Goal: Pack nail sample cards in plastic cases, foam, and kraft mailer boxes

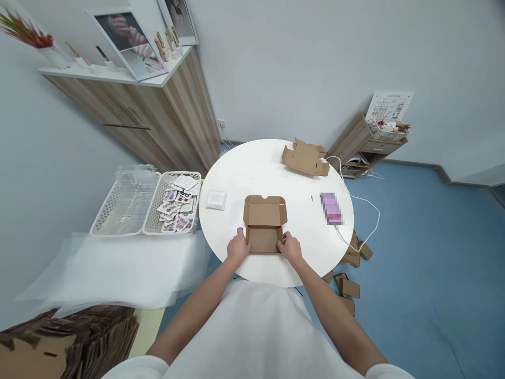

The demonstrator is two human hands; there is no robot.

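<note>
A brown cardboard box (264,240) lies on the white round table (236,163), its tray part folded up and its lid (265,214) standing open away from me. My left hand (239,247) grips the left side wall near the front corner, fingers closed on it. On the opposite side, my right hand (291,247) pinches the right wall in the same way. The inside of the box shows bare cardboard. Farther back on the table rests an unfolded cardboard box blank (305,158). A small stack of clear plastic pieces (216,199) sits at the left of the table.
A pixelated purple object (331,208) and a white cable (366,200) lie at the right. White baskets (148,210) hold printed cards and clear plastic trays. Translucent sheets (118,268) and stacked flat cardboard (94,342) are at lower left. Folded boxes (350,288) lie on the floor.
</note>
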